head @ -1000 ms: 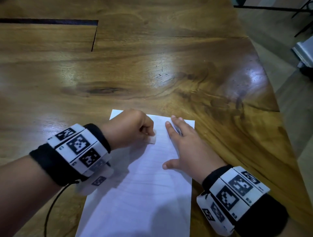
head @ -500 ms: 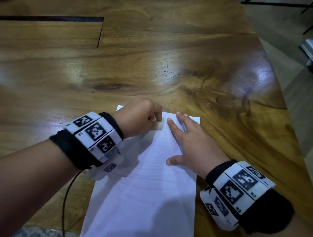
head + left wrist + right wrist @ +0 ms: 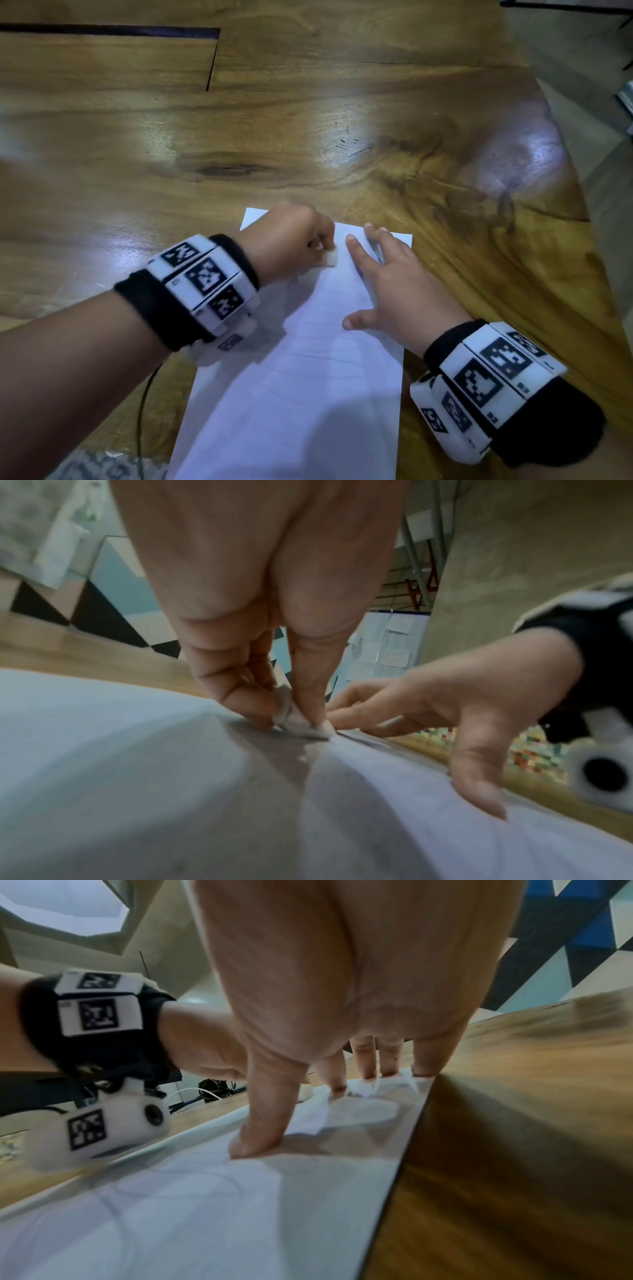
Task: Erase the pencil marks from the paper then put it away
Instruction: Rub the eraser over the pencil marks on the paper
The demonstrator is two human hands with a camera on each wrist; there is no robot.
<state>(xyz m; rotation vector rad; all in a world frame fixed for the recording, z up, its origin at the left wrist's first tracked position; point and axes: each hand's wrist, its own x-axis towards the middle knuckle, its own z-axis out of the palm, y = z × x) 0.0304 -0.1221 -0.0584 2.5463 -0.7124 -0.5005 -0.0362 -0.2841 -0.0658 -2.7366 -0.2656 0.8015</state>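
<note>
A white sheet of paper (image 3: pixel 301 394) lies lengthwise on the wooden table (image 3: pixel 308 120), with faint pencil lines across it. My left hand (image 3: pixel 291 246) pinches a small white eraser (image 3: pixel 331 258) and presses it onto the paper near its far end; in the left wrist view the eraser (image 3: pixel 298 723) sits between thumb and fingers on the sheet (image 3: pixel 137 777). My right hand (image 3: pixel 394 291) lies flat with spread straight fingers on the paper's right side, just right of the eraser. In the right wrist view its thumb (image 3: pixel 260 1137) and fingertips press the paper (image 3: pixel 205 1204) down.
The table's right edge (image 3: pixel 582 212) curves away close to my right hand, with floor beyond. A dark slot (image 3: pixel 212 58) cuts the tabletop at the far left. A black cable (image 3: pixel 140 411) hangs under my left wrist.
My left hand slid the eraser toward the paper's far edge, then back a little toward me. My right hand has stayed flat on the sheet.
</note>
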